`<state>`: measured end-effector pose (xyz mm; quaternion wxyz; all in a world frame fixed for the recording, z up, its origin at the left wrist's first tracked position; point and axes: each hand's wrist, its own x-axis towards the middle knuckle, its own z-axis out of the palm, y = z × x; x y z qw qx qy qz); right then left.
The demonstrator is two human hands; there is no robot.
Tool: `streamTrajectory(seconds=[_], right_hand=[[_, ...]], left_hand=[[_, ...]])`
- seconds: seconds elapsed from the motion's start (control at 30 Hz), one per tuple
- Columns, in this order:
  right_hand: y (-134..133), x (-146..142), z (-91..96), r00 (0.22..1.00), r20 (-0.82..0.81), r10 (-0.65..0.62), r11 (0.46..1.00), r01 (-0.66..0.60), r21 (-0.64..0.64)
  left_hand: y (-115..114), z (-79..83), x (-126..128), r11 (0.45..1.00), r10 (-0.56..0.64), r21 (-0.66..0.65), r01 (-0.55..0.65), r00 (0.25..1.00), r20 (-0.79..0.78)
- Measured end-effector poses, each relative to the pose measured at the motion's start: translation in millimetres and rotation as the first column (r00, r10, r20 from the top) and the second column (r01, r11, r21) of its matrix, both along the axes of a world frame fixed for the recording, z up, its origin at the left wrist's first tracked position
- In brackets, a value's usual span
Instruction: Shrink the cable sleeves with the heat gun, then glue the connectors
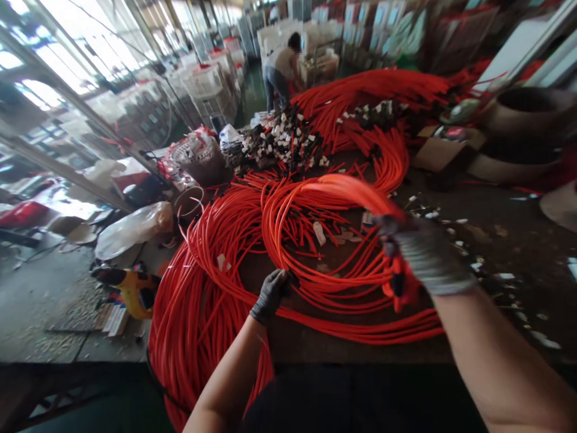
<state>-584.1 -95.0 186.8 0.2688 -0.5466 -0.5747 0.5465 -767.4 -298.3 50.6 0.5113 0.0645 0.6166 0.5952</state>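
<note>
A bundle of orange cables (pixel 338 183) arches into my right hand (pixel 401 240), which is closed around it and blurred by motion. My glove is grey with a ribbed cuff. Below that hand hang cable ends with a black part (pixel 397 282). Nearer the middle, my left hand (pixel 269 296), in a dark glove, is pinched closed beside the looped orange cables. Something dark lies at its fingertips, too small to name. A large coil of red-orange cables (pixel 202 337) spreads under and left of my left arm, spilling over the table's front edge.
A yellow power tool (pixel 135 293) lies on the left, near a plastic bag (pixel 135 231). White and black connectors (pixel 288 135) are heaped behind the coils. An open cardboard box (pixel 439 150) stands right. Another person (pixel 279 69) bends over in the background.
</note>
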Motion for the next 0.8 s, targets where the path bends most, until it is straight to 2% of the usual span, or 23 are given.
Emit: streamTrajectory(seconds=[0.03, 0.07, 0.13, 0.17, 0.2, 0.27, 0.33, 0.4, 0.47, 0.5, 0.57, 0.63, 0.7, 0.73, 0.77, 0.8], right_hand=[[1, 18, 8.3, 0.996, 0.034, -0.087, 0.993, 0.084, 0.086], [-2, 32, 12.1, 0.988, 0.112, -0.106, 0.986, 0.09, 0.14], [-23, 48, 7.1, 0.959, 0.28, -0.029, 0.984, -0.022, 0.178], [-37, 52, -0.1, 0.95, 0.309, 0.042, 0.982, -0.096, 0.163], [-53, 56, -9.0, 0.943, 0.315, 0.106, 0.976, -0.16, 0.151], [-82, 62, -27.8, 0.884, 0.362, 0.295, 0.929, -0.354, 0.108], [-105, 70, -43.6, 0.808, 0.416, 0.417, 0.871, -0.487, 0.072], [-121, 78, -54.9, 0.802, 0.43, 0.415, 0.861, -0.499, 0.1], [-131, 86, -63.1, 0.844, 0.399, 0.358, 0.878, -0.45, 0.163], [-135, 89, -66.7, 0.872, 0.361, 0.33, 0.886, -0.418, 0.2], [-141, 95, -73.7, 0.924, 0.236, 0.301, 0.895, -0.359, 0.265], [-145, 103, -80.4, 0.946, 0.093, 0.311, 0.892, -0.324, 0.314], [-151, 109, -86.5, 0.931, -0.021, 0.365, 0.882, -0.338, 0.33], [-154, 111, -89.1, 0.913, -0.063, 0.402, 0.876, -0.364, 0.317], [-158, 112, -91.3, 0.895, -0.113, 0.431, 0.874, -0.383, 0.299], [-163, 112, -93.0, 0.879, -0.164, 0.448, 0.876, -0.395, 0.277]], left_hand=[[11, 12.1, 2, 0.996, -0.077, 0.04, 0.074, 0.995, 0.066], [26, 24.0, 4, 0.985, -0.159, 0.091, 0.146, 0.977, 0.146], [70, 46.1, 7, 0.934, -0.346, 0.225, 0.279, 0.866, 0.362], [96, 55.4, 9, 0.913, -0.403, 0.25, 0.321, 0.801, 0.443], [121, 63.2, 12, 0.911, -0.413, 0.223, 0.348, 0.77, 0.487], [167, 73.4, 21, 0.929, -0.358, 0.091, 0.36, 0.802, 0.479], [204, 79.4, 34, 0.941, -0.313, 0.005, 0.339, 0.864, 0.395], [231, 89.3, 50, 0.944, -0.317, 0.012, 0.33, 0.896, 0.309], [247, 112.5, 66, 0.942, -0.333, 0.05, 0.331, 0.913, 0.235], [249, 130.5, 72, 0.942, -0.336, 0.071, 0.329, 0.92, 0.2], [237, 178.8, 81, 0.936, -0.345, 0.126, 0.329, 0.927, 0.144], [206, 236.2, 84, 0.915, -0.374, 0.203, 0.349, 0.923, 0.097], [170, 289.6, 82, 0.855, -0.414, 0.334, 0.397, 0.91, -0.023], [155, 310.1, 81, 0.846, -0.406, 0.349, 0.403, 0.911, -0.069], [145, 324.7, 80, 0.863, -0.382, 0.324, 0.388, 0.92, -0.087], [140, 333.0, 78, 0.889, -0.363, 0.263, 0.375, 0.927, -0.096]])
